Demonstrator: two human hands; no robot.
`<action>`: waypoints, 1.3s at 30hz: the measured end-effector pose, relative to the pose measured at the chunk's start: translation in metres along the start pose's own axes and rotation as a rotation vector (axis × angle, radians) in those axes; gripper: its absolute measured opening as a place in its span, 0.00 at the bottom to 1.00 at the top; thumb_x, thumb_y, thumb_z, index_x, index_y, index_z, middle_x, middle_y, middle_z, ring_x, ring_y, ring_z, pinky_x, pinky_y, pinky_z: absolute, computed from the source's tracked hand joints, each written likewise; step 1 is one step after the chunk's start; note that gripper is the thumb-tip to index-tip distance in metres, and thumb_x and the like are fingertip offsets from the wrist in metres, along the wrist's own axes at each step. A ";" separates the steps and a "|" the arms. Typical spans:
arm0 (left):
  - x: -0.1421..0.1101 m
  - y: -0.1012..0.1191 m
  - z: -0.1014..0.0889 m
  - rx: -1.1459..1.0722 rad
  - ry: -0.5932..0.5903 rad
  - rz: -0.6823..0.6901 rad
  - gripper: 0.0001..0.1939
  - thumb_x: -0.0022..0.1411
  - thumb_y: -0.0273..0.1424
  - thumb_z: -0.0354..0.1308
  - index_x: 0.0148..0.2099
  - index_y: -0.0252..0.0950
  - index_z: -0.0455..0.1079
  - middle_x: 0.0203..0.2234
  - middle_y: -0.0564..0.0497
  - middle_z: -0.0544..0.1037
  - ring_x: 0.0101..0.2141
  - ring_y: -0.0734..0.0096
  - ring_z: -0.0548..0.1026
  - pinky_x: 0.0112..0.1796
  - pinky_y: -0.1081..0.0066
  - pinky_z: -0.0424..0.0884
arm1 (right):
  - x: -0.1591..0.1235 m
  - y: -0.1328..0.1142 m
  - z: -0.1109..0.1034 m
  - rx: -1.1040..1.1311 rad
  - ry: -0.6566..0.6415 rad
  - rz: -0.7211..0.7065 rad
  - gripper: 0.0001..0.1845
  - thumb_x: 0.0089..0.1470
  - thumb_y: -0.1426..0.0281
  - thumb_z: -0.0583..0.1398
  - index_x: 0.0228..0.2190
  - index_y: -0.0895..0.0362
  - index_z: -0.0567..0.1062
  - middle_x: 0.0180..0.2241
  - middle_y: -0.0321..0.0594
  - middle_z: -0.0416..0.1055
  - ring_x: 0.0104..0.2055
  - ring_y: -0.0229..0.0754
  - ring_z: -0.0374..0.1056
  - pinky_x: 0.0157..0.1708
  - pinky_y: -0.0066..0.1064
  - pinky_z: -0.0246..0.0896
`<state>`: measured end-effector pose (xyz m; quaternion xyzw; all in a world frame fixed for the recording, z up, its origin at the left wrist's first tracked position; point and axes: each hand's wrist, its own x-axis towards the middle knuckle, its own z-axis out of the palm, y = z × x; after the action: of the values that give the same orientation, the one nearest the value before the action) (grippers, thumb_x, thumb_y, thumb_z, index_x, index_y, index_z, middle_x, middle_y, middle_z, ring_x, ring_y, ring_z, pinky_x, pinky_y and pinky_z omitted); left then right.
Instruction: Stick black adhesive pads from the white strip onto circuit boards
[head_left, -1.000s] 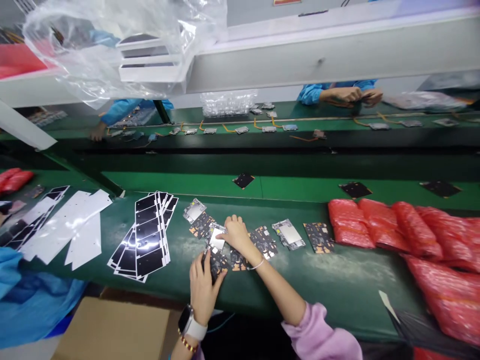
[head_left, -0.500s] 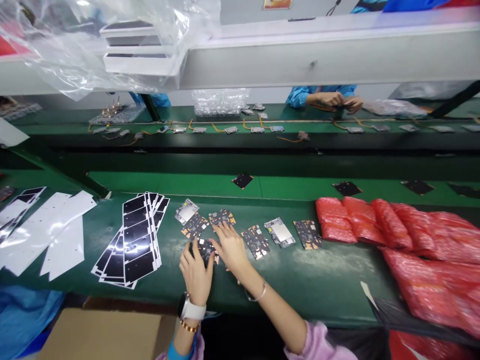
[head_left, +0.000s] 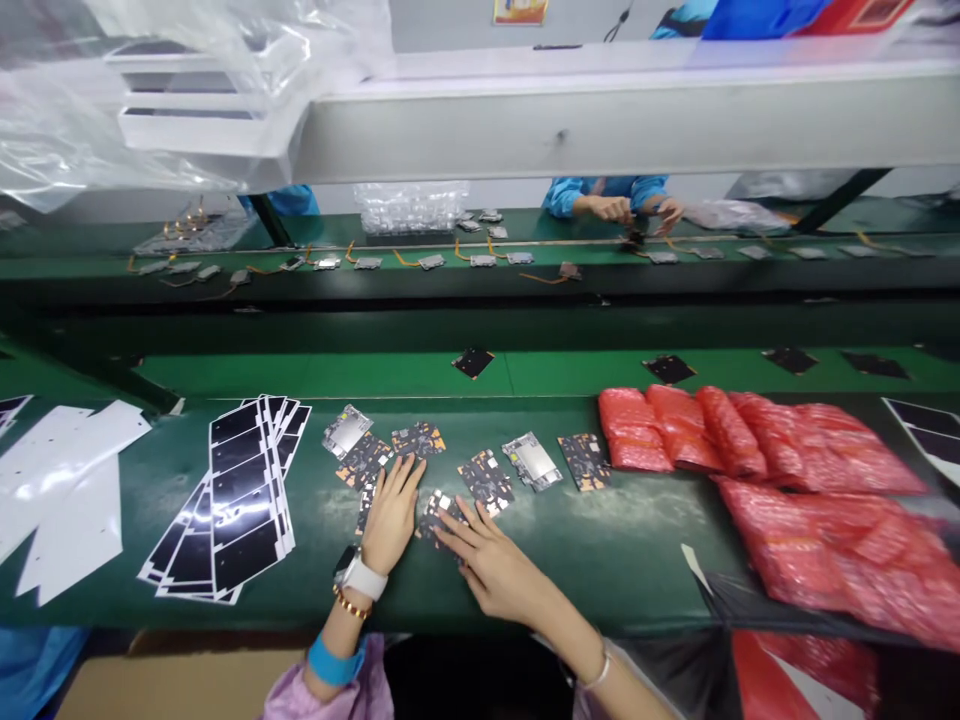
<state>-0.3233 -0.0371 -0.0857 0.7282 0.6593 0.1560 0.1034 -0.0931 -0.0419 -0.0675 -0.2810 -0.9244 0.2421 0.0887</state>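
Observation:
Several small dark circuit boards (head_left: pixel 487 478) with orange edges lie spread on the green bench (head_left: pixel 615 555) in front of me. My left hand (head_left: pixel 392 515), with a white watch on the wrist, lies flat with fingers stretched over one board (head_left: pixel 365 505). My right hand (head_left: pixel 491 565) rests flat beside it, fingertips touching another board (head_left: pixel 441 510). Neither hand grips anything. Two boards show silver shields, one (head_left: pixel 346 430) at the left and one (head_left: pixel 530 460) at the right.
A fanned stack of black sticker sheets (head_left: pixel 232 495) lies to the left, with white backing sheets (head_left: pixel 64 490) beyond. Red plastic bags (head_left: pixel 757 450) pile at the right. Across a green conveyor (head_left: pixel 555 372), another person's hands (head_left: pixel 630 208) work at a far bench.
Both hands drew back toward me and flattened out. The board held under the left hand now lies on the bench. The view shifted right and down.

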 end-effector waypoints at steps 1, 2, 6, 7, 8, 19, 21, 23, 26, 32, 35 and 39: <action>-0.003 0.001 0.000 0.001 -0.002 0.006 0.27 0.74 0.26 0.40 0.71 0.42 0.57 0.69 0.47 0.62 0.70 0.58 0.56 0.66 0.46 0.55 | -0.003 0.004 -0.006 0.014 0.008 -0.041 0.35 0.58 0.76 0.58 0.66 0.52 0.65 0.71 0.39 0.54 0.75 0.53 0.39 0.71 0.55 0.40; -0.004 0.003 0.000 0.003 -0.002 0.010 0.26 0.74 0.28 0.41 0.71 0.42 0.57 0.70 0.47 0.61 0.70 0.58 0.55 0.66 0.46 0.55 | -0.004 0.008 -0.008 0.007 0.042 -0.040 0.32 0.60 0.74 0.58 0.65 0.52 0.66 0.70 0.40 0.54 0.75 0.53 0.40 0.71 0.55 0.39; -0.005 0.020 0.007 0.015 0.007 0.026 0.26 0.75 0.31 0.43 0.72 0.42 0.56 0.71 0.46 0.59 0.71 0.57 0.54 0.66 0.47 0.56 | 0.006 0.025 0.007 -0.162 0.301 0.339 0.29 0.66 0.72 0.55 0.66 0.63 0.62 0.70 0.59 0.52 0.73 0.59 0.45 0.68 0.59 0.48; -0.006 0.026 0.008 0.020 0.009 0.031 0.26 0.74 0.32 0.45 0.72 0.42 0.56 0.71 0.45 0.58 0.70 0.57 0.54 0.66 0.48 0.56 | 0.009 0.029 0.012 -0.201 0.334 0.426 0.30 0.66 0.72 0.55 0.67 0.66 0.61 0.69 0.63 0.51 0.73 0.62 0.45 0.67 0.60 0.51; -0.008 0.031 0.009 0.027 0.010 0.036 0.27 0.74 0.34 0.48 0.72 0.43 0.55 0.71 0.45 0.58 0.70 0.57 0.54 0.66 0.48 0.57 | 0.011 0.033 0.016 -0.228 0.339 0.468 0.31 0.66 0.72 0.55 0.67 0.67 0.60 0.69 0.65 0.51 0.72 0.64 0.45 0.66 0.61 0.52; -0.064 0.050 0.028 0.215 0.119 -0.165 0.28 0.71 0.40 0.54 0.70 0.54 0.58 0.71 0.48 0.57 0.71 0.37 0.45 0.63 0.33 0.51 | -0.072 0.052 -0.034 -0.047 0.013 0.150 0.39 0.58 0.82 0.54 0.69 0.55 0.58 0.73 0.45 0.45 0.75 0.55 0.37 0.71 0.54 0.45; -0.061 0.054 0.033 0.202 0.143 -0.185 0.28 0.71 0.41 0.53 0.71 0.53 0.57 0.71 0.48 0.58 0.72 0.38 0.44 0.64 0.33 0.49 | -0.078 0.052 -0.035 0.002 0.024 0.132 0.36 0.60 0.78 0.56 0.68 0.51 0.61 0.73 0.42 0.46 0.74 0.54 0.40 0.70 0.53 0.46; -0.057 0.061 0.037 0.194 0.149 -0.177 0.28 0.71 0.42 0.53 0.71 0.53 0.57 0.71 0.48 0.57 0.71 0.38 0.45 0.64 0.33 0.49 | -0.070 0.057 -0.032 -0.006 0.126 0.194 0.29 0.64 0.73 0.55 0.65 0.52 0.65 0.72 0.45 0.49 0.73 0.54 0.45 0.70 0.54 0.48; -0.052 0.073 0.041 0.216 0.154 -0.159 0.28 0.71 0.43 0.53 0.70 0.51 0.59 0.71 0.47 0.58 0.70 0.37 0.51 0.64 0.34 0.51 | -0.039 0.073 -0.028 -0.179 0.392 0.489 0.26 0.69 0.66 0.52 0.64 0.63 0.65 0.66 0.62 0.58 0.68 0.60 0.56 0.65 0.56 0.54; -0.057 0.098 0.052 0.220 0.152 -0.154 0.28 0.70 0.43 0.53 0.70 0.53 0.59 0.70 0.49 0.61 0.69 0.40 0.56 0.63 0.37 0.56 | 0.009 0.097 -0.030 -0.422 0.407 0.639 0.25 0.68 0.66 0.52 0.61 0.65 0.66 0.54 0.66 0.69 0.53 0.60 0.67 0.52 0.54 0.64; -0.062 0.112 0.061 0.204 0.134 -0.153 0.29 0.69 0.44 0.54 0.70 0.52 0.58 0.69 0.46 0.62 0.68 0.37 0.57 0.61 0.34 0.57 | 0.007 0.099 -0.037 -0.407 0.356 0.569 0.24 0.64 0.76 0.50 0.60 0.66 0.68 0.55 0.65 0.71 0.54 0.58 0.69 0.55 0.50 0.64; -0.069 0.126 0.066 0.216 0.110 -0.111 0.34 0.67 0.46 0.58 0.72 0.53 0.55 0.70 0.43 0.60 0.68 0.34 0.56 0.60 0.33 0.58 | -0.001 0.106 -0.065 -0.376 0.293 0.518 0.26 0.59 0.84 0.49 0.55 0.64 0.72 0.47 0.59 0.77 0.47 0.53 0.74 0.52 0.41 0.65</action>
<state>-0.1883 -0.1161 -0.1089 0.6879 0.7162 0.1178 -0.0037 -0.0227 0.0603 -0.0634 -0.5495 -0.8282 0.0392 0.1027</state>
